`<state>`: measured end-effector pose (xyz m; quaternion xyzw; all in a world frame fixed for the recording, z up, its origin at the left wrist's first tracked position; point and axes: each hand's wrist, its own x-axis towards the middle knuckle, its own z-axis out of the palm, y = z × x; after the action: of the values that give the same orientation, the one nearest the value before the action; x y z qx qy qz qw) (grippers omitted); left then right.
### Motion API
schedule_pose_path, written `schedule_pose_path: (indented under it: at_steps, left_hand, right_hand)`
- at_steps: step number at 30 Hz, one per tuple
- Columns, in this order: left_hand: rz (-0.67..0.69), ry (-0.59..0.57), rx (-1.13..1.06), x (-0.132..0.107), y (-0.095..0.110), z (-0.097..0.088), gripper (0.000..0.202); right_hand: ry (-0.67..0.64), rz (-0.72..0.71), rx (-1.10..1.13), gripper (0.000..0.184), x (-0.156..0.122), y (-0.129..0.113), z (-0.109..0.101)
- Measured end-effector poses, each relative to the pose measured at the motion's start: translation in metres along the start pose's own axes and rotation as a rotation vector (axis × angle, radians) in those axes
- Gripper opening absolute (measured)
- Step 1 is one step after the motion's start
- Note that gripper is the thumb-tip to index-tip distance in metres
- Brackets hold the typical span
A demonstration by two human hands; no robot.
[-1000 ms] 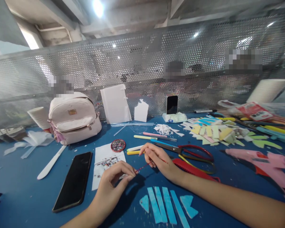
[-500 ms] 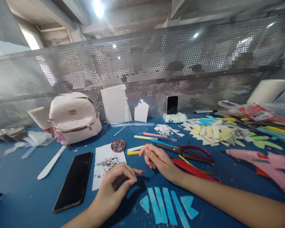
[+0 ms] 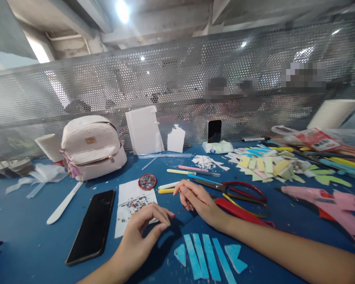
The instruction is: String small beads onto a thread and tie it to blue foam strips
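Observation:
Between my hands runs a thin red strand (image 3: 182,210); tiny pink and dark specks show along it, too small to name for certain. My left hand (image 3: 143,228) pinches its near end between thumb and fingers, beside a sheet of white paper (image 3: 120,225) strewn with small dark and coloured bits. The strand's other part passes into the curled fingers of my right hand (image 3: 199,201). A round red-rimmed dish (image 3: 147,182) full of mixed tiny bits stands at the paper's far corner. Below my hands lie several blue strips (image 3: 211,256) and two blue cut pieces.
A black phone (image 3: 91,227) and a white plastic knife (image 3: 65,202) lie left. Red-handled scissors (image 3: 245,191), a red cutter (image 3: 239,211) and a pink glue gun (image 3: 328,201) are right. A pale backpack (image 3: 91,148) stands behind, near a perforated metal screen (image 3: 177,67).
Both hands stay almost in the same place. The end of the strand at my left fingertips has shifted very slightly.

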<state>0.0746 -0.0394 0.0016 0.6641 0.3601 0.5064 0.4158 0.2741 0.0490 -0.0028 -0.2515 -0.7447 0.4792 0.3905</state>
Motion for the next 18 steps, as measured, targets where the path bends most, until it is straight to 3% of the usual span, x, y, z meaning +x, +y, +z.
schedule_pose_path:
  at_steps: [18]
  left_hand:
    - [-0.017,0.012,0.021,-0.0012,-0.0003,-0.0012,0.016]
  right_hand:
    - [-0.009,0.003,-0.017,0.040,-0.0002,-0.0024,-0.0001]
